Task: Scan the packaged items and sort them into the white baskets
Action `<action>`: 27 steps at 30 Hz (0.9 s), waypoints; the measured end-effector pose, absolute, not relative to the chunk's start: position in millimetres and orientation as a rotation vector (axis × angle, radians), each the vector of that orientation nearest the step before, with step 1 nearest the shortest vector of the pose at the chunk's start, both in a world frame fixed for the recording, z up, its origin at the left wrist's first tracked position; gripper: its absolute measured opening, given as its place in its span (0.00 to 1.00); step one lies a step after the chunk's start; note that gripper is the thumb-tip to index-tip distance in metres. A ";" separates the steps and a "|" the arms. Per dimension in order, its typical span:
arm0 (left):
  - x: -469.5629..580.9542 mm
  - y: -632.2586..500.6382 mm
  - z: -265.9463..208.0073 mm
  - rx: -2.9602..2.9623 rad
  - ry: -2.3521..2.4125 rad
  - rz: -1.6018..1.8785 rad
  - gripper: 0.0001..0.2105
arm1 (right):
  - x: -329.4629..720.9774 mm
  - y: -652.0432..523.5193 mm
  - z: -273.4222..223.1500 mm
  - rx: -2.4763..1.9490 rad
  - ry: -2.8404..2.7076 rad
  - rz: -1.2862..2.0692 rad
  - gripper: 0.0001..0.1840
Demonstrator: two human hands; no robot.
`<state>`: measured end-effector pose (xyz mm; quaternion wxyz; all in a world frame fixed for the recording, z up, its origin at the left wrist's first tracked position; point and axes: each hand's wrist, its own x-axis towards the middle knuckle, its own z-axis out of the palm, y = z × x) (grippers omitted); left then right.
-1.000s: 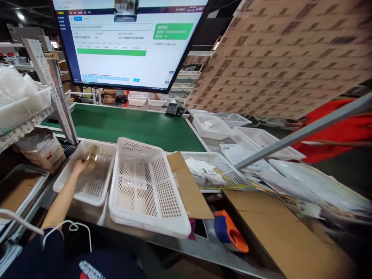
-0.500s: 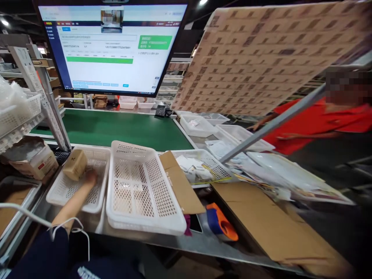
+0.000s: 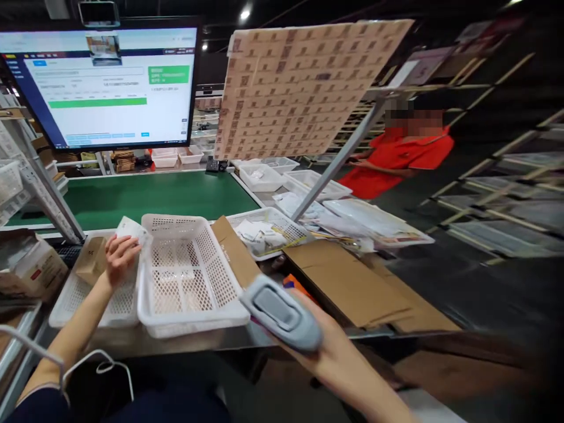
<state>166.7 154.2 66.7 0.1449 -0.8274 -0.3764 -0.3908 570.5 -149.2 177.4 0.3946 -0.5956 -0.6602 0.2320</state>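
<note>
Nearest the person, the right hand [image 3: 339, 358] is closed around a grey handheld scanner [image 3: 282, 310]. The scanner's long axis runs from lower right to upper left, its head directed toward the white baskets. The empty basket [image 3: 189, 276] lies directly ahead of the scanner head. To its left, the left hand [image 3: 118, 257] is pinched on a white paper slip [image 3: 131, 228], held above the left basket [image 3: 79, 299]. The slip therefore lies up and to the left of the scanner, across the empty basket; the left hand is the nearer one to it. A small brown carton [image 3: 91, 260] rests in the left basket, just beside the left hand. Farther back runs a green conveyor belt [image 3: 132, 197], with a monitor [image 3: 101, 88] above it. A co-worker in a red top [image 3: 396, 158] stands well apart at far right.
</note>
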 end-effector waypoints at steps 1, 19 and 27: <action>177.3 144.0 76.1 -2.309 -0.781 -1.209 0.10 | 562.0 -135.6 182.0 -1.498 -1.763 0.618 0.09; 102.5 190.5 62.6 -2.033 -2.455 -0.491 0.37 | 575.8 -100.9 173.1 -1.795 -2.128 0.778 0.34; 59.2 191.4 81.5 -1.926 -2.632 -0.799 0.33 | 536.8 -84.0 195.8 -1.639 -2.193 0.673 0.34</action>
